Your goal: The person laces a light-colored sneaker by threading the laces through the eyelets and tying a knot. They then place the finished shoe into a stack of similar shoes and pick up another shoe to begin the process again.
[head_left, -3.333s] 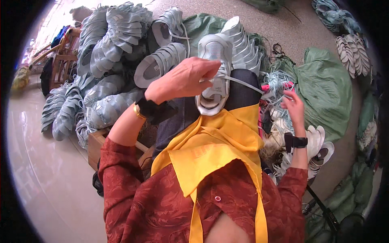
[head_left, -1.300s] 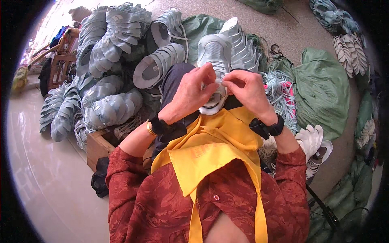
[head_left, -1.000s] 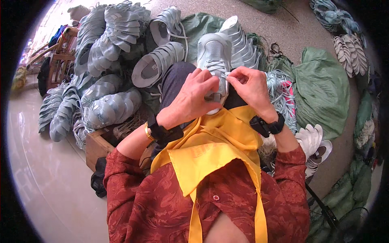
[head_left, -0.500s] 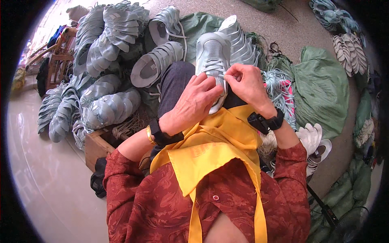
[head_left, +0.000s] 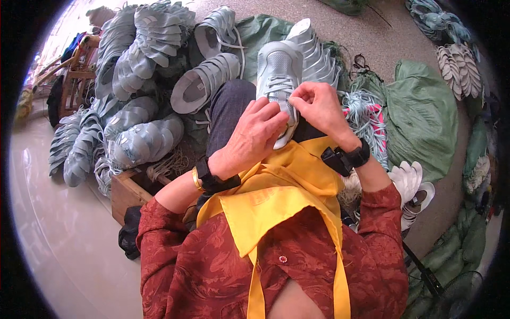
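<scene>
Right now, holding one pale grey shoe (head_left: 278, 80) on the lap, toe pointing away from the body. Left hand (head_left: 254, 137) lying over the near end of the shoe, fingers (head_left: 272, 118) close together and pressed on it. Right hand (head_left: 317, 109) just beside the shoe's right edge, fingertips (head_left: 295, 99) pinched on something thin near the laces; too small to tell what. Heel end of the shoe hidden under both hands. Left of the shoe, big stacks of grey shoe uppers (head_left: 143, 69) packed tight, almost no gap to move. Near the shoe on the right, a tangle of blue and pink laces (head_left: 366, 119), then a green sack (head_left: 425, 111). More white soles (head_left: 411, 186) lower right of the shoe, partly hidden by the red sleeve. Yellow apron (head_left: 276, 196) below the shoe, covering the lap. Wooden crate (head_left: 127, 191) lower left of the shoe, only one corner showing. Smooth bare floor (head_left: 58, 228) far left of the shoe, lots of open room there. Outer edges dark and bent, hard to make out.
</scene>
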